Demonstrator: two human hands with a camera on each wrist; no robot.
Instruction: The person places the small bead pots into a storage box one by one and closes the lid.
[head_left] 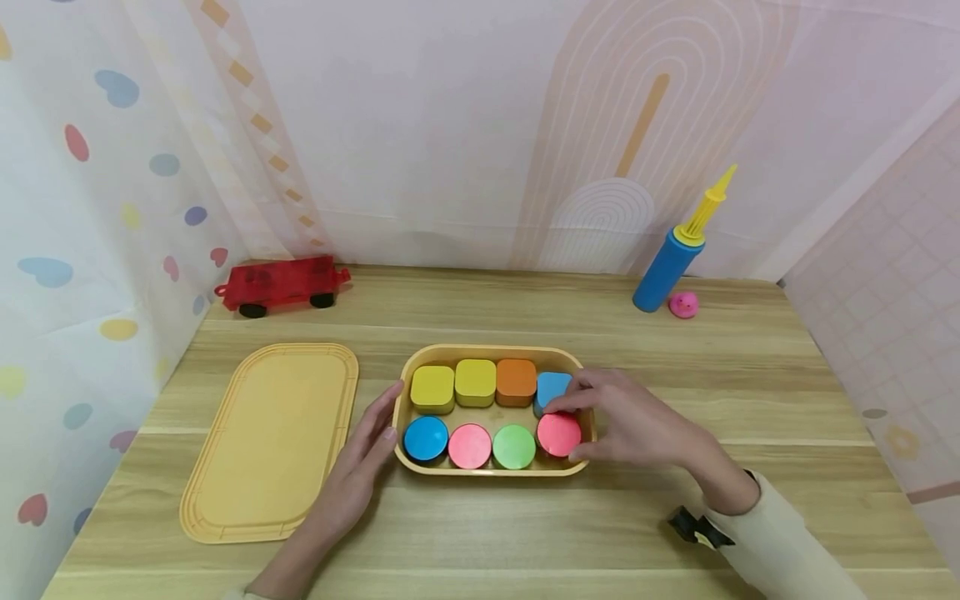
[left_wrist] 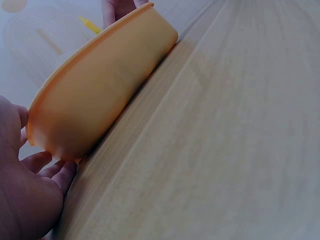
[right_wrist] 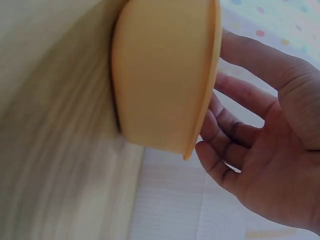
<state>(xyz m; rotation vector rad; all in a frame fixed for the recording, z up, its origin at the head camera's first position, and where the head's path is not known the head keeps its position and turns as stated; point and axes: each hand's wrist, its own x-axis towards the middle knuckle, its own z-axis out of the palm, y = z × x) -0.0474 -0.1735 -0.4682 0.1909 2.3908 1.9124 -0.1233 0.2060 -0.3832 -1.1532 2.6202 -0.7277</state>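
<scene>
A yellow-orange oblong box [head_left: 491,472] sits on the table with two rows of small tubs inside. The back row has squarish tops: two yellow [head_left: 432,386], one orange [head_left: 516,381] and one blue [head_left: 551,386]. Round tops line the front: blue [head_left: 426,438], pink [head_left: 470,447], green [head_left: 513,447] and a second pink tub [head_left: 558,434]. My left hand [head_left: 360,462] touches the box's left end with extended fingers. At the right end, my right hand [head_left: 626,421] reaches over the rim, thumb and forefinger around that second pink tub; in the right wrist view the rim hides its fingertips.
Left of the box, a flat yellow-orange lid [head_left: 270,442] lies on the table [head_left: 510,542]. A red toy wagon [head_left: 277,283] stands at the back left. At the back right are a blue and yellow hand pump [head_left: 667,271] and a small pink duck [head_left: 683,305].
</scene>
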